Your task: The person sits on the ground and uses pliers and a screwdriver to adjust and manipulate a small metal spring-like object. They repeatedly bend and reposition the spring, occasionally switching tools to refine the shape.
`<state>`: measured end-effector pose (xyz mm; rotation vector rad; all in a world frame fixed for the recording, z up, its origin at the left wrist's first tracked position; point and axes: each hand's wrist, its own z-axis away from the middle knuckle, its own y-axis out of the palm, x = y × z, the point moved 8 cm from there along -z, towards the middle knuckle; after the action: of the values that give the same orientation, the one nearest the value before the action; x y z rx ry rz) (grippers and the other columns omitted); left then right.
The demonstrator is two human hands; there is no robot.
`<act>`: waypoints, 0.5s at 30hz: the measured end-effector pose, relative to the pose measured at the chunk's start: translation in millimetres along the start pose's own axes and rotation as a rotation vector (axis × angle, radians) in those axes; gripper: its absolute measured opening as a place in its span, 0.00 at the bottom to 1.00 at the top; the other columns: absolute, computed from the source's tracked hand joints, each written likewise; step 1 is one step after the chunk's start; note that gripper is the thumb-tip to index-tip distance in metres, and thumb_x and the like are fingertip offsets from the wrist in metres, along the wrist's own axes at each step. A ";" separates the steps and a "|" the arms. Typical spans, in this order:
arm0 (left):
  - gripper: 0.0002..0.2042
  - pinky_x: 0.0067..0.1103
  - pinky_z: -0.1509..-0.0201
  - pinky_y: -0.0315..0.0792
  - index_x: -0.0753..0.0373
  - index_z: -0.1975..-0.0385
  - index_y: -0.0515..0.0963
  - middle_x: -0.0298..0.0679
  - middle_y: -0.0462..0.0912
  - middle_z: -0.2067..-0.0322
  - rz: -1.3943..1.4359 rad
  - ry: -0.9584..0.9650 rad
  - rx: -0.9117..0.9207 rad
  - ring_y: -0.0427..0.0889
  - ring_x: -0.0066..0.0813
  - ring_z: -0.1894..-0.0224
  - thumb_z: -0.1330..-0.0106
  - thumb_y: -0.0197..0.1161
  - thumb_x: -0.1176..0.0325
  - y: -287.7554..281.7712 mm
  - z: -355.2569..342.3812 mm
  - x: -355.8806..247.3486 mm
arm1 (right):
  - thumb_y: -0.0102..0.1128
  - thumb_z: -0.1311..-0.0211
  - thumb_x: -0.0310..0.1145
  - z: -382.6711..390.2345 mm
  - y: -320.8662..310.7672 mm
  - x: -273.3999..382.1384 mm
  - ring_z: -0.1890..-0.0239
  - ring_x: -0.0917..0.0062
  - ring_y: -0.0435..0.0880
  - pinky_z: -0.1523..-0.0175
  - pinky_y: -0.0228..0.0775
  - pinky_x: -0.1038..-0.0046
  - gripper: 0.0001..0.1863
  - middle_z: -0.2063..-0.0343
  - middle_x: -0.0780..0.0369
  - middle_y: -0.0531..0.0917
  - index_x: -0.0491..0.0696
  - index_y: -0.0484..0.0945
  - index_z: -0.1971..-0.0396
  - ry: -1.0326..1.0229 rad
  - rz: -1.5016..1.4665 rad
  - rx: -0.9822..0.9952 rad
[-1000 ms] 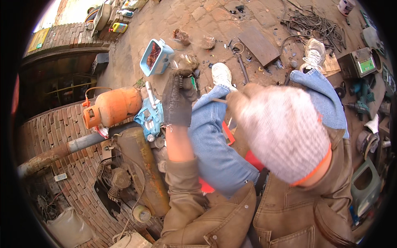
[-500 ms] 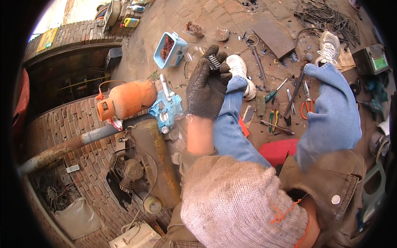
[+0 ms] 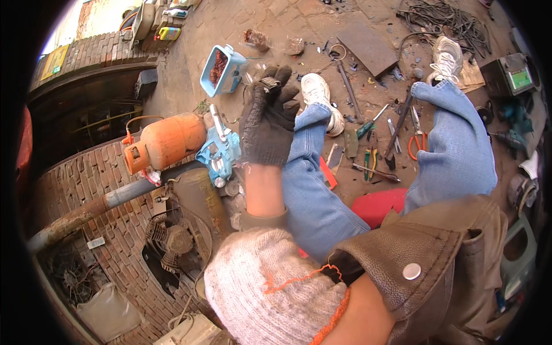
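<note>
My left hand point(image 3: 265, 121), in a black glove, is raised at centre with its fingers curled round a small ribbed metal piece point(image 3: 270, 84). Low in the picture my right hand point(image 3: 267, 284), in a pale knit glove with orange cuff, crosses toward the left; its fingers are hidden, so I cannot see what it holds. Between my jean-clad legs lie a screwdriver point(image 3: 365, 128), pliers point(image 3: 372, 167), orange-handled scissors point(image 3: 417, 142) and a hammer point(image 3: 402, 123). A red padded object point(image 3: 379, 204) sits under my knees. A blue container point(image 3: 221, 72) with reddish contents stands beyond my left hand.
An orange gas cylinder point(image 3: 167, 144), blue plastic bag point(image 3: 218, 155), metal pipe point(image 3: 121, 195) and rusty compressor point(image 3: 172, 244) are at left. A metal plate point(image 3: 367, 43) and tangled cables point(image 3: 443, 23) lie ahead. A drill point(image 3: 512, 137) and battery box point(image 3: 506, 77) are at right.
My right hand has swept down and leftward from over my right leg, uncovering the tools between my legs. My left hand has risen and turned, showing the metal piece in its fingers.
</note>
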<state>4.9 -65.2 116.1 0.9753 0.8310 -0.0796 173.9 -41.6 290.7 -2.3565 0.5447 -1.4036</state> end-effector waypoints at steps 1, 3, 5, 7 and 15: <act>0.18 0.26 0.56 0.80 0.63 0.43 0.73 0.47 0.79 0.45 -0.005 0.008 0.023 0.85 0.36 0.54 0.26 0.53 0.59 -1.1 0.3 -2.0 | 0.57 0.44 0.24 -0.2 -1.4 -3.3 0.66 0.58 0.85 0.61 0.78 0.64 0.15 0.68 0.52 0.83 0.42 0.77 0.55 0.014 -0.014 -0.005; 0.19 0.27 0.56 0.80 0.63 0.43 0.73 0.48 0.79 0.44 0.004 0.024 0.037 0.84 0.37 0.54 0.26 0.53 0.58 -3.6 0.3 -5.9 | 0.57 0.44 0.23 2.5 -8.5 -17.0 0.66 0.58 0.85 0.61 0.78 0.64 0.16 0.68 0.52 0.83 0.42 0.76 0.54 0.061 -0.020 -0.031; 0.18 0.28 0.55 0.81 0.63 0.43 0.73 0.48 0.79 0.45 -0.056 0.062 -0.002 0.84 0.38 0.53 0.26 0.53 0.58 -8.1 0.6 -9.2 | 0.57 0.44 0.23 6.3 -15.3 -37.4 0.65 0.57 0.85 0.61 0.79 0.64 0.16 0.67 0.51 0.83 0.42 0.76 0.53 0.155 0.103 -0.067; 0.18 0.28 0.55 0.81 0.63 0.43 0.73 0.49 0.79 0.45 -0.097 0.096 -0.048 0.84 0.40 0.52 0.26 0.53 0.59 -11.9 1.8 -10.6 | 0.56 0.44 0.22 18.3 -33.3 -76.3 0.65 0.57 0.85 0.60 0.79 0.64 0.17 0.67 0.51 0.83 0.42 0.76 0.53 0.312 -0.005 -0.276; 0.19 0.30 0.55 0.83 0.65 0.44 0.73 0.51 0.79 0.47 -0.102 0.165 -0.074 0.84 0.43 0.50 0.25 0.51 0.58 -5.1 3.6 -13.2 | 0.58 0.40 0.24 41.8 -17.6 -143.0 0.64 0.62 0.86 0.59 0.78 0.68 0.15 0.64 0.50 0.84 0.41 0.79 0.52 0.483 -0.027 -0.489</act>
<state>-4.2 -74.8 122.2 0.8776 1.0288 -0.0560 151.1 47.5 172.3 -2.3612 1.0968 -2.0611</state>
